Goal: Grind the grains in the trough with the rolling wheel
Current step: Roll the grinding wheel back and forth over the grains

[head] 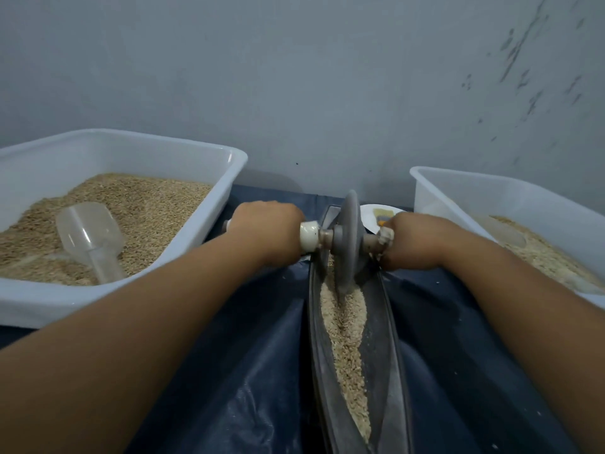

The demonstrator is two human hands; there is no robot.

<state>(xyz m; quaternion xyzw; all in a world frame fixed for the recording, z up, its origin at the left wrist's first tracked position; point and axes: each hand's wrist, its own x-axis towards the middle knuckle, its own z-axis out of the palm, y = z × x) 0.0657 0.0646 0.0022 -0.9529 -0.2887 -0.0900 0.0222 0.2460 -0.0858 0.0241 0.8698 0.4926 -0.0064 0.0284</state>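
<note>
Both forearms are reaching forward over the dark sheet [262, 355], the left hand [266, 229] and right hand [414, 242] each gripping an axle handle, fingers hidden underneath. Between them the rolling wheel [350, 237] is standing in the trough [389, 371], its rim sinking into the grains [345, 335]. White tubs are flanking, partly cut off.

White tub [209, 224] of grain with clear scoop [90, 239] left; second tub [435, 194] right; perhaps a plate [376, 214] behind; dark sheet [255, 339].
</note>
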